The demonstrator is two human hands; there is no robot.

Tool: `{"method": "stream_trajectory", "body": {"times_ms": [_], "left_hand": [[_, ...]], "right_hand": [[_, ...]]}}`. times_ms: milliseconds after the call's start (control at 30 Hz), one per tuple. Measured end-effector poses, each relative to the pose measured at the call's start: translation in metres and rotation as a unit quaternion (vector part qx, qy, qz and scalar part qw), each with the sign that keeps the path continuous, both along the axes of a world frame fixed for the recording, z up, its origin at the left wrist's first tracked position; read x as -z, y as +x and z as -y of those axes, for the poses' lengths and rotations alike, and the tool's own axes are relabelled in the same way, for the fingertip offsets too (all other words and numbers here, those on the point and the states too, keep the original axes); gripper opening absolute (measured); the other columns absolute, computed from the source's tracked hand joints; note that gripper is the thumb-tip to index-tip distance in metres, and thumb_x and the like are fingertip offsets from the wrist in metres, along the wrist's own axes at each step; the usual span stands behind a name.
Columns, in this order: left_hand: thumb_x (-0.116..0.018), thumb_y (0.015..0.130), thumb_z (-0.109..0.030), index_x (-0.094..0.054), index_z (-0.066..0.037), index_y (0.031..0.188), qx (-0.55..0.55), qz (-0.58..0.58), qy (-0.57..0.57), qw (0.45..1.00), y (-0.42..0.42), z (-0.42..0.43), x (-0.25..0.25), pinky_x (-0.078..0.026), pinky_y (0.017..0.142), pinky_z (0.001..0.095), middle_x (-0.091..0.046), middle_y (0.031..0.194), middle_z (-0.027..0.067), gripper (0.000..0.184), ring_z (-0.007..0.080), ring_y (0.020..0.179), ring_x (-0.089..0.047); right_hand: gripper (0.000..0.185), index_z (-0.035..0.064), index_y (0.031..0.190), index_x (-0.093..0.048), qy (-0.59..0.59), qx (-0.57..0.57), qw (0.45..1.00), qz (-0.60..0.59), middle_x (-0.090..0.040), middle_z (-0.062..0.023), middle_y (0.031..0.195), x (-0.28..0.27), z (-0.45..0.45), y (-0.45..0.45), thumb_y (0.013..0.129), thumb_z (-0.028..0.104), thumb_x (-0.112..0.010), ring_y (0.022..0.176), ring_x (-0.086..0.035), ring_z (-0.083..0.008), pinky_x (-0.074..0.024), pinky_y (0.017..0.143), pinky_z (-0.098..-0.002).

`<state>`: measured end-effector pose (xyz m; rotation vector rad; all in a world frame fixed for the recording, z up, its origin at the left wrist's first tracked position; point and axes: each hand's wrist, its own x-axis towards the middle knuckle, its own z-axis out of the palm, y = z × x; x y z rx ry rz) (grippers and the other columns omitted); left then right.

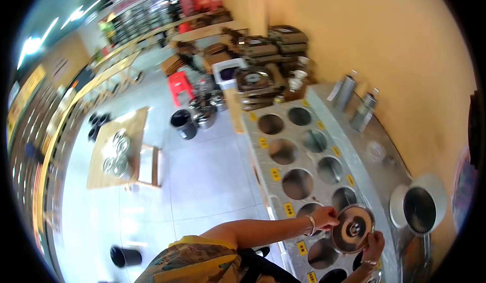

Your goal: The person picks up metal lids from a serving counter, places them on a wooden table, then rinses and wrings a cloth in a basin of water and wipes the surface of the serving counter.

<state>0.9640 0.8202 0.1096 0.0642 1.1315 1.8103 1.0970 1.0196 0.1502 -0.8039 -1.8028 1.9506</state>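
Observation:
A round, shiny metal pot lid with a central knob is held over the counter with round wells. My left hand is closed on the lid's left edge, with a bracelet at the wrist. On the opposite lower-right edge, my right hand also grips the rim, a band showing at that wrist. Beneath and around the lid lie two rows of round openings, some partly covered by it and my hands. Yellow labels line the rows.
Metal bottles stand along the wall, and a long-handled strainer lies at the right. Stacked brown appliances fill the counter's far end. A black bin, a red stool and a wooden table with glassware occupy the floor area.

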Motion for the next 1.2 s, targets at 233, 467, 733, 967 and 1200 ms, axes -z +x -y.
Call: {"method": "stream_trajectory", "body": {"times_ms": [233, 467, 733, 967, 1200], "left_hand": [[-0.066, 0.068, -0.008, -0.049, -0.008, 0.074, -0.147, 0.021, -0.023, 0.989, 0.006, 0.215, 0.010, -0.046, 0.058, 0.0220, -0.049, 0.069, -0.0009, 0.018, 0.0089, 0.064, -0.051], [-0.062, 0.069, 0.000, -0.049, -0.009, 0.069, -0.394, 0.088, -0.019, 0.915, 0.058, 0.482, 0.014, -0.048, 0.066, 0.0260, -0.054, 0.072, 0.0008, 0.016, 0.0120, 0.068, -0.055], [-0.060, 0.068, 0.001, -0.049, -0.008, 0.070, -0.660, 0.078, 0.027, 0.746, 0.150, 0.730, 0.020, -0.048, 0.060, 0.0263, -0.053, 0.068, 0.0042, 0.014, 0.0160, 0.062, -0.055], [-0.057, 0.068, 0.004, -0.048, -0.006, 0.068, -0.800, 0.042, 0.042, 0.598, 0.207, 0.869, 0.035, -0.049, 0.060, 0.0309, -0.054, 0.068, 0.0070, 0.014, 0.0186, 0.063, -0.056], [-0.055, 0.068, 0.006, -0.046, -0.007, 0.065, -0.909, 0.010, 0.094, 0.406, 0.247, 1.003, 0.066, -0.046, 0.056, 0.0283, -0.054, 0.065, 0.0062, 0.016, 0.0163, 0.059, -0.054]], "right_hand": [[0.007, 0.0063, 0.077, -0.048, -0.038, -0.190, 0.981, 0.006, -0.048, 0.0001, 0.058, 0.027, 0.175, -0.062, 0.075, 0.008, -0.055, 0.043, -0.045, -0.0077, -0.0332, 0.036, -0.0196], [0.012, 0.0028, 0.076, -0.049, -0.088, -0.405, 0.909, 0.043, -0.048, -0.0011, 0.066, 0.065, 0.425, -0.137, 0.074, 0.009, -0.059, 0.058, -0.045, -0.0091, -0.0380, 0.050, -0.0222], [0.018, 0.0013, 0.084, -0.051, -0.070, -0.643, 0.751, 0.136, -0.053, -0.0032, 0.072, 0.055, 0.763, -0.167, 0.075, 0.014, -0.061, 0.063, -0.050, -0.0104, -0.0417, 0.053, -0.0229], [0.022, 0.0016, 0.089, -0.049, -0.069, -0.798, 0.587, 0.118, -0.056, -0.0050, 0.078, 0.058, 0.992, -0.161, 0.077, 0.017, -0.059, 0.069, -0.057, -0.0121, -0.0462, 0.057, -0.0217], [0.025, 0.0045, 0.096, -0.047, -0.137, -0.856, 0.453, 0.210, -0.055, -0.0058, 0.081, 0.066, 1.175, -0.129, 0.079, 0.020, -0.056, 0.070, -0.056, -0.0150, -0.0474, 0.062, -0.0283]]}}
